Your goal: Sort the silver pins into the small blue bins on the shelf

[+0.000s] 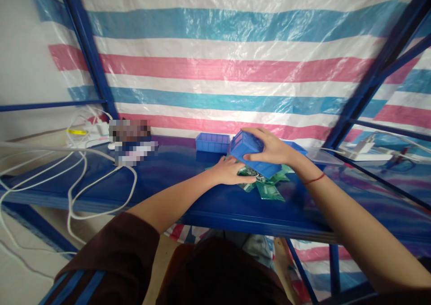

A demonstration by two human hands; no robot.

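Observation:
My right hand point(267, 147) grips a blue plastic bin point(247, 145) from its far side, thumb across it. The bin is tilted over a heap of small shiny metal pieces point(258, 177), too small to name. Under and around the heap lie green plastic packets point(271, 192) on the blue tabletop. My left hand point(230, 170) is at the left of the heap, just below the bin. Its thumb is stretched out toward the metal pieces and its fingers are partly bent, with nothing visible in them.
A second blue bin point(213, 142) stands at the back left of my hands, and another blue bin point(295, 148) is partly hidden behind my right wrist. White cables point(101, 152) hang over the table's left end. A power strip point(368, 151) lies at the right.

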